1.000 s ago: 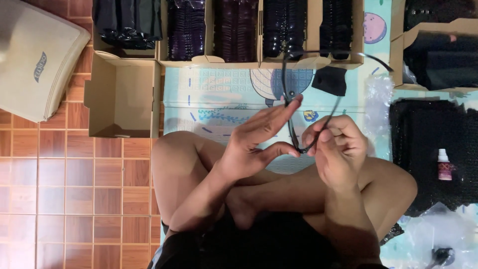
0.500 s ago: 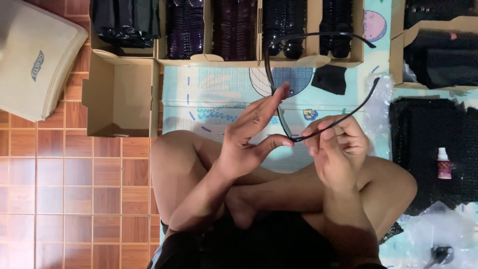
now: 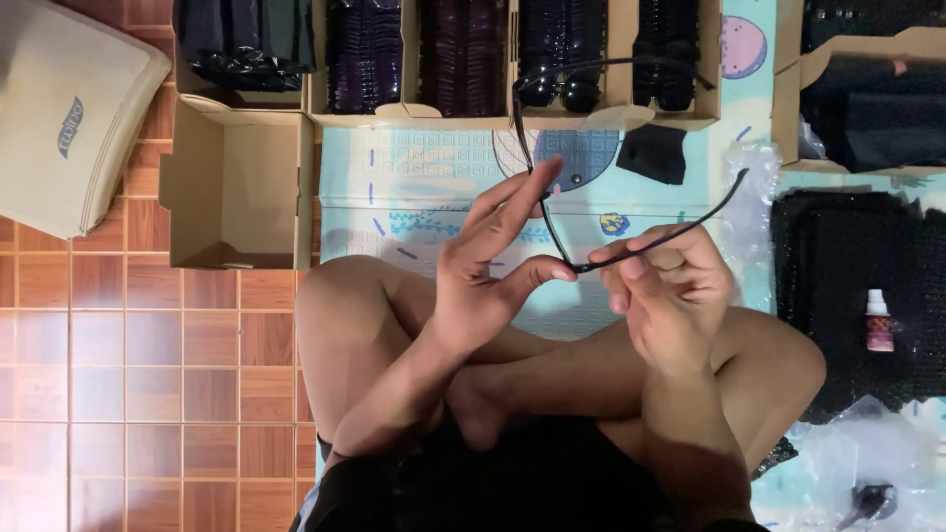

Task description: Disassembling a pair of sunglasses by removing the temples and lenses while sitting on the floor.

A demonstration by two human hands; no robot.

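Head view, looking down: the right hand (image 3: 670, 300) pinches the glasses (image 3: 591, 167) at a corner of the thin black frame, fingers curled shut around it, thumb on top; the left hand (image 3: 488, 266) is mostly open, fingers stretched up along the frame's other side, thumb tip reaching toward the same corner, so it touches the glasses rather than grips them, though how firm that contact is I cannot quite tell; the glasses are held up in the air above the person's crossed legs (image 3: 394, 335), one arm angling up and right from the right hand, the front rising toward the top of the picture; below the glasses lies a pale blue mat (image 3: 414, 197) with printed figures; just beyond the glasses, at the mat's far edge, stands a long carton (image 3: 463, 59) packed with rows of dark items; left of the glasses an open, bare cardboard box (image 3: 236, 187) lies on its side; farther left, on the red tile floor (image 3: 118, 365), sits a cream cushion (image 3: 69, 108); right of the glasses a small black cloth (image 3: 652, 153) lies on the mat; farther right a black tray (image 3: 847, 286) carries a small bottle (image 3: 878, 320); clear plastic wrap (image 3: 877, 463) bunches near the right knee.
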